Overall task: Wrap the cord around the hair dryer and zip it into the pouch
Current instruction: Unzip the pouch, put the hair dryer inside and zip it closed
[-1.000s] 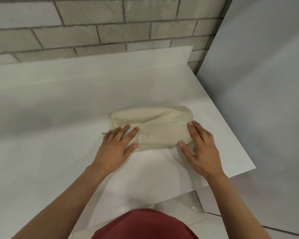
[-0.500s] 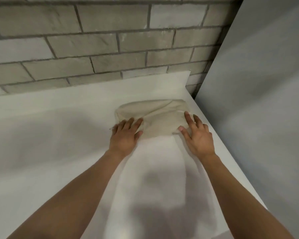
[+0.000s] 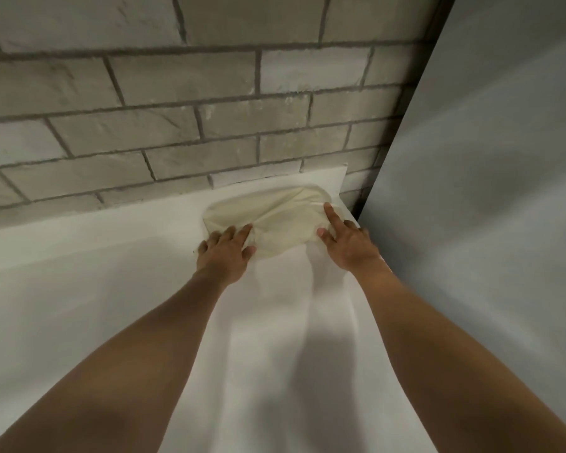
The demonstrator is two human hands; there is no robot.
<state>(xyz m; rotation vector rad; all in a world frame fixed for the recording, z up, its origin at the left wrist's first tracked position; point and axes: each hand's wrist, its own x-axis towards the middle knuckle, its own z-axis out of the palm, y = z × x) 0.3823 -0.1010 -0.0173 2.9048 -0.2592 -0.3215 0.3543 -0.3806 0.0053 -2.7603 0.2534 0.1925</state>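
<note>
The pouch (image 3: 272,220) is a cream fabric item, bulging and closed over its contents as far as can be seen. It lies on the white table (image 3: 95,289), at the far right corner of the surface, just beside the grey brick wall (image 3: 177,125). The pouch's right end is near the grey panel (image 3: 487,191) that borders the table on that side.

The left hand (image 3: 224,253) is positioned at the near left end of the pouch. It lies palm down, fingers (image 3: 244,233) spread and extended, with the fingertips resting on the fabric and the heel of the hand on the table. It presses flat and does not close around anything.

The right hand (image 3: 348,241) is positioned at the near right end of the pouch. Its index finger is extended along the right end of the fabric and its thumb touches the near edge. The remaining fingers are hidden behind the hand, so whether the hand pinches the fabric cannot be told.

The pouch lies between the two hands, beyond both wrists. Both forearms reach out across the table toward it. The hair dryer and cord do not show; the zipper is too small to make out.
</note>
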